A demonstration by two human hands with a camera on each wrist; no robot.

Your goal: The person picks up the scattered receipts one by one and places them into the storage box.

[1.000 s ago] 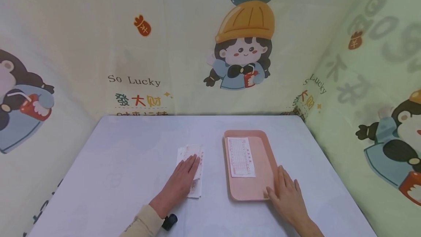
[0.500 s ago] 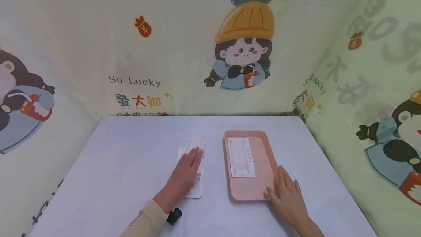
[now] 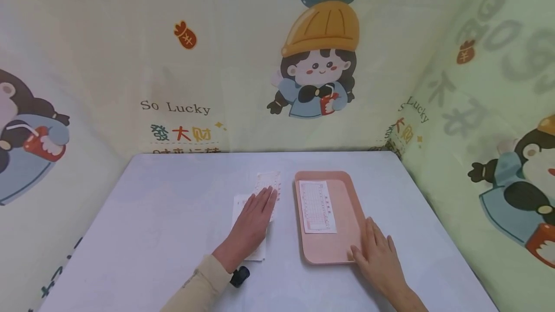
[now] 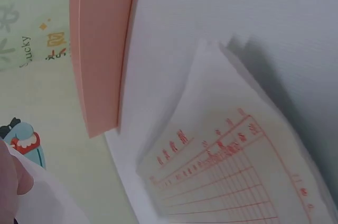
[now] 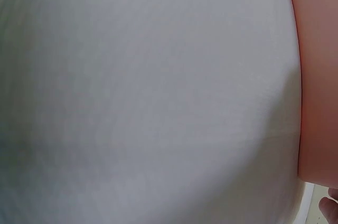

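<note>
My left hand (image 3: 253, 220) reaches over a pile of white paper forms (image 3: 257, 253), left of a pink tray (image 3: 345, 249). It holds one loose form (image 3: 267, 180) printed in red, which sticks out ahead of its extended fingers. In the left wrist view this form (image 4: 50, 200) rises above the printed pile (image 4: 227, 182); how the thumb lies is hidden. My right hand (image 3: 381, 254) rests against the tray's right side near the front corner, thumb at the rim and fingers extended. Another form (image 3: 317, 206) lies inside the tray, toward its left.
A white tabletop (image 3: 173, 196) carries everything. Patterned cloth walls (image 3: 243, 61) stand at the back and both sides. In the right wrist view the tray's pink outer wall (image 5: 322, 76) stands beside white cloth.
My left hand has slid forward and then to the right, taking the top form off the line of the pile. My right hand and the tray have stayed put.
</note>
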